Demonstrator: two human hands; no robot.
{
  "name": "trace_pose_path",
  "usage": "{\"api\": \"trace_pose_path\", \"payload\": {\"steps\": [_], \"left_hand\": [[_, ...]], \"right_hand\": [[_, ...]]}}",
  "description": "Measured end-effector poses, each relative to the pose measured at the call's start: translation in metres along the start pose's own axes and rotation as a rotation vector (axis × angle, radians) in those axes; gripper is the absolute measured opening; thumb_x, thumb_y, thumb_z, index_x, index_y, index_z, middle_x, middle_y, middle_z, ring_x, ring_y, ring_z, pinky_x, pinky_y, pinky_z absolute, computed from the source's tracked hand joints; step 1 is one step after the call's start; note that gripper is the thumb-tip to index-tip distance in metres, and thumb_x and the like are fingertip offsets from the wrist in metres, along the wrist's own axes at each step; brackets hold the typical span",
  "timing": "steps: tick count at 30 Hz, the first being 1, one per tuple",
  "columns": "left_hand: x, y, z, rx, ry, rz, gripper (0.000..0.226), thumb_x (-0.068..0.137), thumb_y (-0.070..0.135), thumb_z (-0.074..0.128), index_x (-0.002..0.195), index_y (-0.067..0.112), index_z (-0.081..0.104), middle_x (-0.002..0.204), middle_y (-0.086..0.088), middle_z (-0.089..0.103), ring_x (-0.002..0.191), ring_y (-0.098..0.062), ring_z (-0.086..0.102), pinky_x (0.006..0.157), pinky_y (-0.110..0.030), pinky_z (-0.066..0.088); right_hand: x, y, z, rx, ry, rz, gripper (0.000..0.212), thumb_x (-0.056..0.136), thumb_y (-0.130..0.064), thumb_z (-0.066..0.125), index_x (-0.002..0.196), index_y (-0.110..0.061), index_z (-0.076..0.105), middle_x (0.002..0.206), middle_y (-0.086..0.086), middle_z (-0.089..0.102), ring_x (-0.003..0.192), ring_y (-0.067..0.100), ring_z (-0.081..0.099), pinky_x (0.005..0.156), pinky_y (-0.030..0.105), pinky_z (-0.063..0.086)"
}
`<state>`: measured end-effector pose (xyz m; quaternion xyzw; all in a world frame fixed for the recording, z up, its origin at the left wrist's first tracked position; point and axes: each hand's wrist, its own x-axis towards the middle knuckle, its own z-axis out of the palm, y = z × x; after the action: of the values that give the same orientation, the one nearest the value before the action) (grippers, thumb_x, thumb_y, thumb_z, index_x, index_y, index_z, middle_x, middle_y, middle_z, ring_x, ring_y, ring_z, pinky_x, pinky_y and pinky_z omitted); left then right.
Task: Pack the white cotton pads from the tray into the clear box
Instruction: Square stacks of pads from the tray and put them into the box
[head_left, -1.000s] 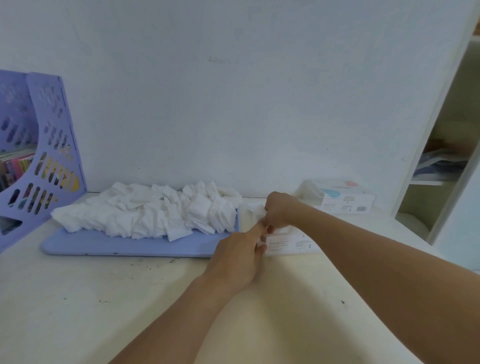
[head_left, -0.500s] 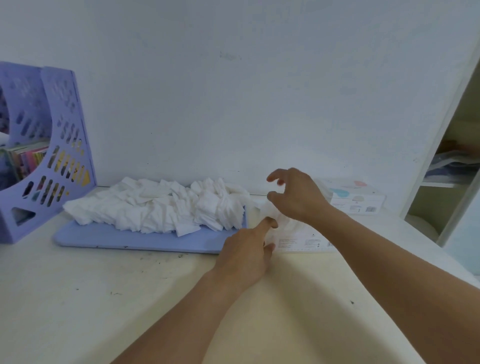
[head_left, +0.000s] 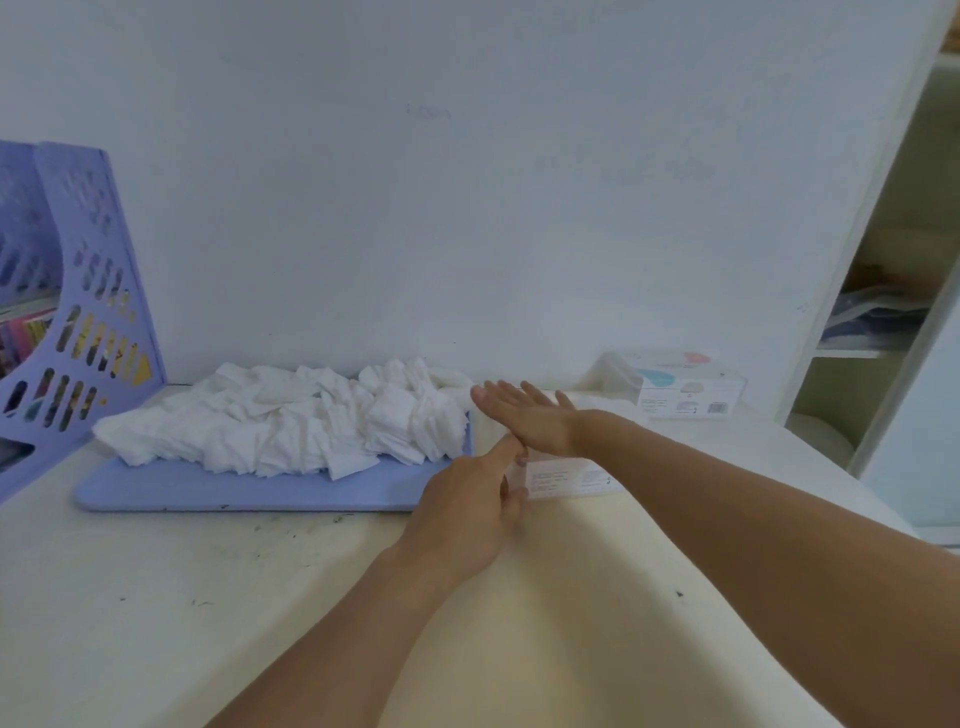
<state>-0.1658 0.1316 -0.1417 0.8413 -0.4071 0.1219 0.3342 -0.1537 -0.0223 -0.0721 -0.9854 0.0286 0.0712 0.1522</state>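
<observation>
While a large heap of white cotton pads (head_left: 291, 421) is piled on the lilac tray (head_left: 218, 486), the packing looks far from finished: most of the work appears to lie ahead, and how many pads are in the clear box (head_left: 563, 475) cannot be told, since both hands cover its top. That box stands on the tabletop (head_left: 156, 597) touching or just beside the tray's right end, its labelled front wall facing the camera. The right hand (head_left: 524, 415) lies flat over the box opening, palm down and fingers straight, holding nothing; it seems to be pressing pads down or levelling them. The left hand (head_left: 467, 512) grips the box's near left corner, index finger along the rim and the other fingers curled against the front wall, apparently steadying it. As for room, the tray's right edge sits close against the box, so pads can be carried across with hardly any travel, though the heap overhangs that edge and could spill. Behind, the wall (head_left: 467, 208) closes off the far side. A second packaged box (head_left: 675, 384) rests behind and to the right, and a purple file holder (head_left: 78, 312) stands beyond the tray's left end; the near tabletop gives both forearms open space.
</observation>
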Motion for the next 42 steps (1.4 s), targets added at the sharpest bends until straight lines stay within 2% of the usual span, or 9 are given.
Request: {"api": "trace_pose_path", "payload": {"steps": [3, 6, 12, 19, 22, 25, 36, 39, 42], "left_hand": [[-0.001, 0.004, 0.0, 0.032, 0.043, 0.016, 0.019, 0.1, 0.03, 0.057, 0.118, 0.025, 0.051, 0.083, 0.008, 0.063, 0.068, -0.012, 0.058, 0.06, -0.028, 0.05], [-0.001, 0.007, 0.0, 0.08, 0.069, 0.006, 0.021, 0.098, 0.036, 0.058, 0.114, 0.025, 0.05, 0.104, 0.005, 0.049, 0.092, -0.016, 0.054, 0.07, -0.025, 0.043], [0.002, 0.003, 0.005, -0.024, -0.018, -0.048, 0.044, 0.099, 0.038, 0.058, 0.134, 0.025, 0.035, 0.161, -0.001, 0.026, 0.137, -0.018, 0.041, 0.094, -0.021, 0.039], [0.007, 0.002, 0.001, -0.066, -0.06, -0.118, 0.082, 0.099, 0.035, 0.058, 0.16, 0.015, 0.007, 0.136, 0.006, 0.049, 0.118, -0.013, 0.052, 0.094, -0.019, 0.04], [0.007, 0.003, 0.0, -0.085, -0.064, -0.114, 0.08, 0.099, 0.032, 0.059, 0.16, 0.014, 0.01, 0.138, 0.005, 0.05, 0.121, -0.014, 0.052, 0.101, -0.024, 0.041], [0.01, 0.002, -0.001, -0.034, -0.032, -0.097, 0.065, 0.1, 0.026, 0.056, 0.155, 0.01, 0.024, 0.135, -0.002, 0.053, 0.117, -0.021, 0.056, 0.098, -0.037, 0.048], [0.003, 0.001, -0.004, -0.162, -0.032, -0.119, 0.043, 0.097, 0.025, 0.061, 0.135, 0.014, 0.044, 0.151, 0.002, 0.042, 0.127, -0.02, 0.051, 0.101, -0.035, 0.047], [0.004, 0.001, -0.012, -0.258, 0.233, -0.169, 0.041, 0.088, 0.022, 0.069, 0.125, 0.023, 0.052, 0.122, 0.01, 0.058, 0.109, -0.011, 0.057, 0.089, -0.029, 0.05], [0.01, -0.01, -0.038, -0.158, 0.558, -0.303, 0.013, 0.083, 0.007, 0.063, 0.085, 0.019, 0.059, 0.075, 0.009, 0.06, 0.069, -0.009, 0.057, 0.059, -0.022, 0.043]], "right_hand": [[-0.018, 0.006, -0.007, 0.34, 0.28, -0.106, 0.064, 0.104, -0.063, 0.021, 0.161, -0.034, 0.019, 0.171, -0.009, 0.008, 0.158, 0.014, -0.001, 0.128, 0.045, 0.0], [-0.027, 0.046, -0.012, 0.187, 0.703, 0.178, 0.071, 0.099, -0.066, 0.039, 0.155, -0.022, 0.04, 0.166, 0.004, 0.03, 0.154, 0.023, 0.023, 0.125, 0.049, 0.019], [-0.034, 0.077, -0.011, 0.291, 0.25, 0.296, 0.093, 0.098, -0.073, 0.025, 0.161, -0.005, 0.018, 0.169, 0.012, 0.019, 0.155, 0.029, 0.021, 0.123, 0.044, 0.017], [-0.014, 0.056, -0.003, -0.094, 0.115, 0.276, 0.122, 0.074, -0.097, 0.021, 0.163, -0.018, -0.007, 0.171, 0.012, -0.006, 0.158, 0.032, -0.003, 0.126, 0.051, 0.003], [-0.008, 0.042, -0.007, -0.147, 0.084, 0.283, 0.124, 0.064, -0.102, 0.035, 0.162, -0.036, -0.005, 0.171, 0.003, -0.008, 0.157, 0.037, -0.001, 0.123, 0.063, 0.004], [0.003, 0.034, -0.009, -0.188, 0.026, 0.295, 0.133, 0.049, -0.11, 0.024, 0.161, -0.042, 0.001, 0.171, -0.003, -0.006, 0.157, 0.037, 0.002, 0.118, 0.071, 0.007], [0.0, 0.026, -0.01, -0.053, 0.168, 0.256, 0.108, 0.076, -0.089, 0.05, 0.162, -0.033, 0.016, 0.171, -0.001, 0.011, 0.158, 0.027, 0.006, 0.12, 0.068, 0.003], [-0.012, -0.005, -0.015, 0.179, 0.433, 0.021, 0.082, 0.085, -0.058, 0.07, 0.155, -0.028, 0.038, 0.163, 0.0, 0.033, 0.152, 0.021, 0.027, 0.121, 0.045, 0.022], [-0.015, -0.047, -0.014, 0.227, 0.467, -0.131, 0.055, 0.084, -0.044, 0.077, 0.131, -0.021, 0.062, 0.124, 0.0, 0.066, 0.116, 0.018, 0.062, 0.092, 0.027, 0.047]]}}
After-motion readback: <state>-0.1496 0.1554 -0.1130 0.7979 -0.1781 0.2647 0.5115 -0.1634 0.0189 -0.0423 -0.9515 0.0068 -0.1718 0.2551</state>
